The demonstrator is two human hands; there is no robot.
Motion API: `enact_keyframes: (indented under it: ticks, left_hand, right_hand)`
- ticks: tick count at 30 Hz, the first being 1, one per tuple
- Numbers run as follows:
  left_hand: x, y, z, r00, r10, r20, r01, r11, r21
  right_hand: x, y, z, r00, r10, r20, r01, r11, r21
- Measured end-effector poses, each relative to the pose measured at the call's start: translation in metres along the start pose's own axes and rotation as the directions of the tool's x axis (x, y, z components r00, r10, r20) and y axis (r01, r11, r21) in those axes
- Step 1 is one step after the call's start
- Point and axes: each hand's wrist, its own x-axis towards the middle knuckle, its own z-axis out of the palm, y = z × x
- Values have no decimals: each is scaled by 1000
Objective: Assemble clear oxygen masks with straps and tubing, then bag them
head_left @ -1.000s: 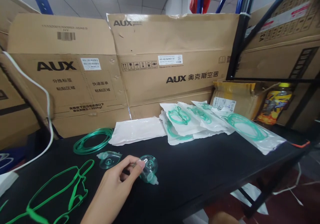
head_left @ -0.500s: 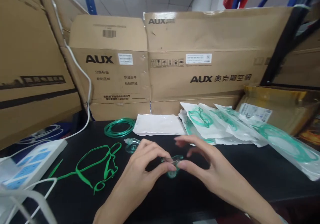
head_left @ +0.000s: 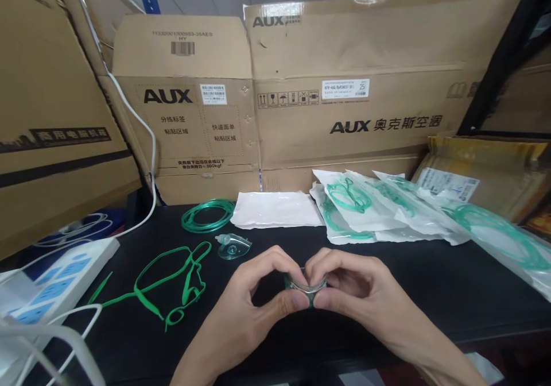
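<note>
My left hand (head_left: 270, 294) pinches the left end of a small clear-green plastic piece (head_left: 310, 300) with a shiny curved metal strip (head_left: 310, 288) along its top. My right hand (head_left: 344, 285) grips the right end, thumb below and bent fingers above. The thumbs are close together, and the fingers hide most of the piece. A similar clear-green teardrop-shaped piece with a short nozzle (head_left: 233, 247) lies just beyond my left hand. Farther left, a green strap (head_left: 144, 297) with loops and a ring lies tangled on the black table (head_left: 258, 354).
Coiled green tubing (head_left: 208, 216) and a flat white packet (head_left: 278, 209) lie at the back. Several clear pouches with green tubing (head_left: 350, 196) overlap at the right. A white power strip (head_left: 64, 282) with white cables sits left. Cardboard boxes (head_left: 288, 139) wall the rear.
My right fingers have come down from a raised, spread position and now press on the piece beside my left fingers. The view has shifted slightly, and the metal strip is now plainly visible.
</note>
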Motion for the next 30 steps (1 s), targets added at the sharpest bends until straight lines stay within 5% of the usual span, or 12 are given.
enact_keyframes:
  ticks: [21, 30]
  left_hand:
    - [4, -7, 6, 998, -53, 14, 52, 996, 72]
    - [5, -10, 14, 992, -122, -39, 124, 990, 64]
  right_hand:
    - [-1, 0, 14, 997, -29, -70, 18, 989, -149]
    - [-1, 0, -4, 999, 41, -24, -45, 973, -227]
